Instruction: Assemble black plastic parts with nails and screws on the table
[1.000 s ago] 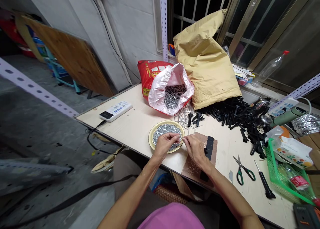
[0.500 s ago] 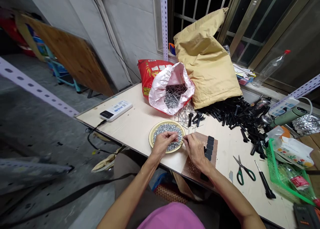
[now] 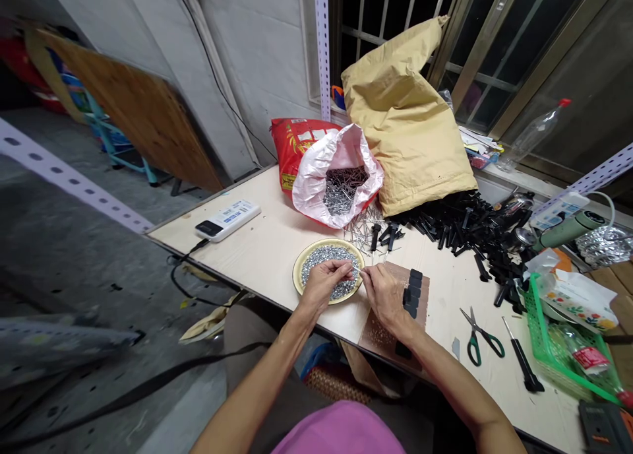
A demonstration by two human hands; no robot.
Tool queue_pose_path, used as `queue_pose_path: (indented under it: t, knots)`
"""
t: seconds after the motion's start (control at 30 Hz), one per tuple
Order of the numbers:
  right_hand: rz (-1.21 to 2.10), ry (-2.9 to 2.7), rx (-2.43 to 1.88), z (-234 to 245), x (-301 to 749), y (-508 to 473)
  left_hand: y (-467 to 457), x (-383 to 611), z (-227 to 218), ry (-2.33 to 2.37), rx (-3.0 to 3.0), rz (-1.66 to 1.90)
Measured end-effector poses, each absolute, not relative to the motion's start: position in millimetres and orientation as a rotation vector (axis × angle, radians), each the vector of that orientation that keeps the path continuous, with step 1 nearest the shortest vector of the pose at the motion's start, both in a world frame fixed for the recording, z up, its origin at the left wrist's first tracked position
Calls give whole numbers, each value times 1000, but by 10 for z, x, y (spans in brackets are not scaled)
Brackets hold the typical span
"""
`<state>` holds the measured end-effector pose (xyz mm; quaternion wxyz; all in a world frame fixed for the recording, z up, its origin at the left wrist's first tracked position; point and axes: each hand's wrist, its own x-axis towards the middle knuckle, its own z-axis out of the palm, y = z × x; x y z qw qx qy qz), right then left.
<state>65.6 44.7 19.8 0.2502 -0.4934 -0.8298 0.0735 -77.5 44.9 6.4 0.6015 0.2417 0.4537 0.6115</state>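
Observation:
My left hand is closed in a pinch above the plate, a shallow yellowish dish of small silvery metal pieces. Beyond the plate's right rim my right hand is closed too, thumb and finger pressed together. A thin silver metal pin spans the gap between the two sets of fingertips; its ends are hidden by them. Beneath the right hand and wrist lies a brown board with flat black pieces in a row. Several black-handled pieces with thin metal shafts lie just behind it.
Behind the plate, an open red bag holds many long metal pins. A large tan sack leans beside a heap of black plastic parts. Scissors, a screwdriver and a green basket are rightward; a white power bank is leftward.
Both hands keep their pinch near the plate's right rim, with only slight finger movement around the pin. The whole view has shifted very slightly.

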Motion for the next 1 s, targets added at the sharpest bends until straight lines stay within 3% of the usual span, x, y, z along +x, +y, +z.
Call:
queue_pose_path:
  t: [0.17, 0.37, 0.53, 0.73, 0.9, 1.0]
  knots:
    - [429, -2173, -1344, 194, 643, 452, 458, -796, 51, 1035, 565, 1424]
    - [264, -2234, -1347, 206, 648, 444, 463, -801, 43, 1050, 597, 1436]
    - [615, -2128, -1348, 237, 632, 459, 464, -815, 53, 1023, 550, 1406]
    - [364, -2165, -1307, 178, 650, 439, 439, -801, 55, 1046, 538, 1410]
    - [660, -2079, -1319, 178, 637, 452, 452, -791, 54, 1052, 562, 1412]
    - [635, -2071, -1264, 232, 651, 455, 451, -792, 65, 1067, 576, 1415]
